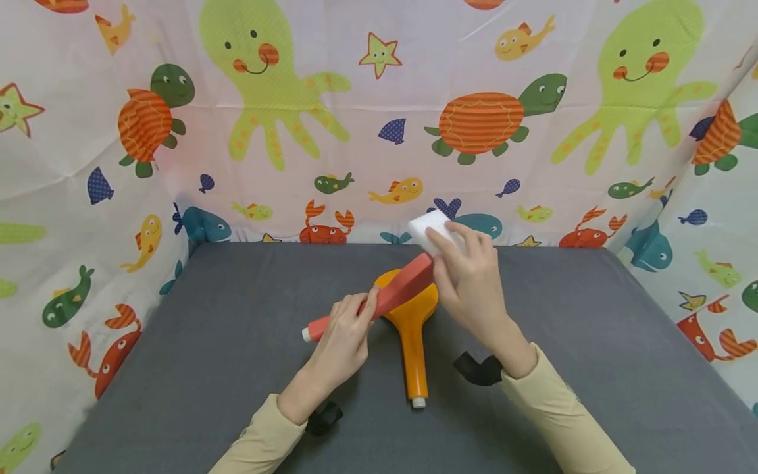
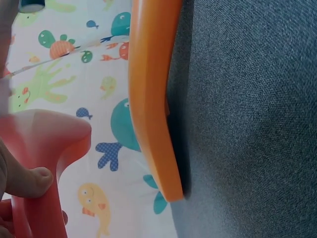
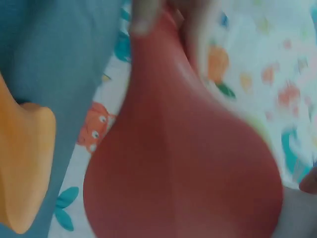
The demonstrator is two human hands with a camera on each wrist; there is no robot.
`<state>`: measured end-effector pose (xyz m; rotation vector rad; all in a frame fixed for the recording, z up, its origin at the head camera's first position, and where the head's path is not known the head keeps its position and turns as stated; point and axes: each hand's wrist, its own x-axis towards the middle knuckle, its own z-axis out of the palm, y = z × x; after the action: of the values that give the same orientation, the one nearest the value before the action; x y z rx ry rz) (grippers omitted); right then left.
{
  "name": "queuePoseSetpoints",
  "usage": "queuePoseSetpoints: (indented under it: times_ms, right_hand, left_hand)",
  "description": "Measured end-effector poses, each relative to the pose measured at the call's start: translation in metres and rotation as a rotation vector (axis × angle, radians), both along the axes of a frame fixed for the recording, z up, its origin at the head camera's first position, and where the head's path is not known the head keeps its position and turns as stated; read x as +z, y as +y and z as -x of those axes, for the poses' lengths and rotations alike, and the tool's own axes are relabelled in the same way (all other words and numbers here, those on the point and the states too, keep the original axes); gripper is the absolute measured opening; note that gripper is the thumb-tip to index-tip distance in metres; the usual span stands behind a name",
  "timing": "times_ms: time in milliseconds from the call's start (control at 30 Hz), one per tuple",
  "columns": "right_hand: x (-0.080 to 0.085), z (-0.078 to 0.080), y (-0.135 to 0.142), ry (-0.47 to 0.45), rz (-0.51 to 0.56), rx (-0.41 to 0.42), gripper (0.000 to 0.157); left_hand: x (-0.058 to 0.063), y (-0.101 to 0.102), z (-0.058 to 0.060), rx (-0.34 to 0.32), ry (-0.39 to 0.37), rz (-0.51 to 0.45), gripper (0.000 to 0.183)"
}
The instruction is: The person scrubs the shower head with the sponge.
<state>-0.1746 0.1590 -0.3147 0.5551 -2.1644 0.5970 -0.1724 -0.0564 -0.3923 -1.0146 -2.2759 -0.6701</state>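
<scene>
In the head view my left hand point(image 1: 345, 337) grips the handle of a red shower head point(image 1: 405, 286), held tilted above the table with its white-tipped end at lower left. A white sponge point(image 1: 428, 227) is pinched in my right hand point(image 1: 474, 284), at the upper end of the red shower head. An orange shower head point(image 1: 413, 349) lies on the table below, its white tip toward me. The left wrist view shows my thumb point(image 2: 34, 182) on the red handle. In the right wrist view the red head's smooth rounded side fills the middle, with the sponge point(image 3: 299, 213) at its edge.
A dark grey cloth covers the table point(image 1: 249, 296). Behind and at both sides stands a white curtain point(image 1: 367, 164) printed with sea animals. Black bands point(image 1: 478, 368) show by both wrists.
</scene>
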Motion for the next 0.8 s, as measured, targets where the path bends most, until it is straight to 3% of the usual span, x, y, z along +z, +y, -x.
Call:
queuePoseSetpoints:
  times_ms: [100, 200, 433, 567, 800]
  right_hand:
    - [-0.003, -0.006, -0.014, 0.113, -0.230, 0.017, 0.040]
    - [-0.007, -0.007, -0.017, 0.150, -0.320, 0.019, 0.044]
    - [-0.005, 0.005, -0.006, 0.109, -0.185, -0.140, 0.039]
    - [-0.012, 0.004, -0.012, 0.135, -0.226, -0.159, 0.041]
    - [-0.042, -0.012, -0.040, 0.266, -0.583, -0.132, 0.058]
  left_hand:
    - [0.001, 0.001, 0.000, -0.003, 0.015, 0.018, 0.054]
    - [0.002, 0.001, 0.000, 0.005, 0.018, 0.042, 0.053]
    - [0.004, 0.000, -0.002, 0.027, -0.004, 0.044, 0.051]
    - [0.004, -0.001, -0.003, 0.043, 0.011, 0.050, 0.051]
    - [0.002, -0.001, -0.002, 0.054, 0.063, 0.056, 0.045]
